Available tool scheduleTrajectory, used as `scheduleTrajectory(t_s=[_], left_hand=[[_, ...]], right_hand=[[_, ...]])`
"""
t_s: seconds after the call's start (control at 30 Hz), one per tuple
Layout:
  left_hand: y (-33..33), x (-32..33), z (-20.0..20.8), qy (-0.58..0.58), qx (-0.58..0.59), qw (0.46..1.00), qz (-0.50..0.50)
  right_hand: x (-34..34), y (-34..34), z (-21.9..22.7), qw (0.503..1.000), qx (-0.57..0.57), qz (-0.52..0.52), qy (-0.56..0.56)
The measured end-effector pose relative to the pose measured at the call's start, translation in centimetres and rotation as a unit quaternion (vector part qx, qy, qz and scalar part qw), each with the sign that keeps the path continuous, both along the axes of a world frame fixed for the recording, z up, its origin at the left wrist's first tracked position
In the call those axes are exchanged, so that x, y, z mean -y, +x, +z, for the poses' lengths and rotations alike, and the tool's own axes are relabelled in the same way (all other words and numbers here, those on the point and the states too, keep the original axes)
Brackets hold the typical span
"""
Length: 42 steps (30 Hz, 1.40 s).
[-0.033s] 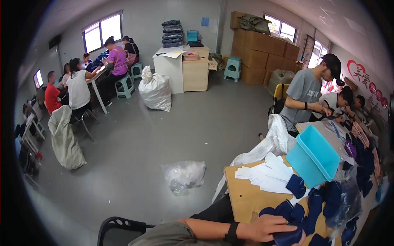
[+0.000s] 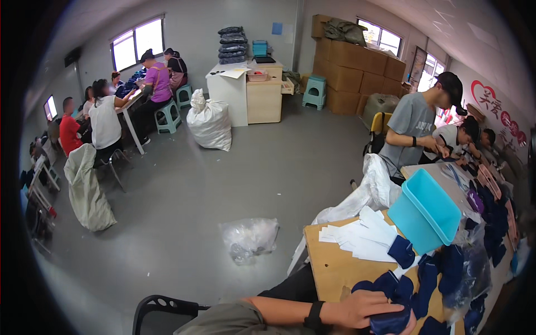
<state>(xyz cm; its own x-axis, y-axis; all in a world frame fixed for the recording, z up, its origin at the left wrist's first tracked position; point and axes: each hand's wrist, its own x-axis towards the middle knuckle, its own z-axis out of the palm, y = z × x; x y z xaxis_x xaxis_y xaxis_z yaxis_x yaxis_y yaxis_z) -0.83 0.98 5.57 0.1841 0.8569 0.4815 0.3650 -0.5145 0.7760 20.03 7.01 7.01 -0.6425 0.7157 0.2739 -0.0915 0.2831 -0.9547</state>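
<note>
My left hand [image 2: 360, 308], with a black band at its wrist, reaches in from the lower edge. Its fingers are closed over a folded navy sock [image 2: 389, 322] at the near end of the wooden table [image 2: 329, 261]. Only a sliver of my right hand [image 2: 412, 323] shows, against the sock's right side; most of it is cut off by the lower edge. Several more navy socks [image 2: 428, 279] lie loose just beyond my hands. Farther back are fanned white paper strips [image 2: 363, 237], with one navy sock [image 2: 401, 251] across their near end.
A turquoise bin [image 2: 421, 215] stands on the table beside the strips. Clear plastic [image 2: 472, 273] lies to its right. A person in a grey shirt [image 2: 413, 120] works at the adjoining table. On the floor are a clear bag [image 2: 249, 240] and a stuffed white sack [image 2: 209, 123].
The whole view has shifted very slightly. My left fingers have moved a little on the sock, which shows more of its top.
</note>
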Motion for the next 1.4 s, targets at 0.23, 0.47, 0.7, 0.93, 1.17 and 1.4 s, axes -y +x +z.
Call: scheduleTrajectory(t_s=[0.23, 0.47, 0.7, 0.93, 1.17, 1.4], left_hand=[[-0.8, 1.2, 1.3, 0.199, 0.128, 0.970, 0.057], [-2.6, 1.9, -2.2, -0.181, 0.359, 0.915, 0.014], [-1.0, -0.2, -0.8, -0.126, 0.527, 0.829, 0.137], [-1.3, -2.1, 1.4, -0.196, 0.558, 0.803, 0.070], [-1.0, -2.6, 1.5, -0.208, 0.508, 0.820, 0.164], [-4.7, -4.6, 1.1, -0.115, 0.191, 0.956, -0.188]], right_hand=[[2.5, -0.1, 0.3, 0.974, 0.140, -0.013, -0.179], [3.3, -5.1, 4.5, 0.964, 0.243, 0.097, 0.052], [1.9, -3.6, 2.1, 0.986, 0.129, 0.068, 0.076], [4.2, -0.7, 4.6, 0.976, 0.160, -0.145, 0.022], [4.0, -0.6, 2.4, 0.931, 0.348, 0.075, 0.083], [2.7, 0.5, 3.2, 0.893, 0.438, -0.007, 0.100]])
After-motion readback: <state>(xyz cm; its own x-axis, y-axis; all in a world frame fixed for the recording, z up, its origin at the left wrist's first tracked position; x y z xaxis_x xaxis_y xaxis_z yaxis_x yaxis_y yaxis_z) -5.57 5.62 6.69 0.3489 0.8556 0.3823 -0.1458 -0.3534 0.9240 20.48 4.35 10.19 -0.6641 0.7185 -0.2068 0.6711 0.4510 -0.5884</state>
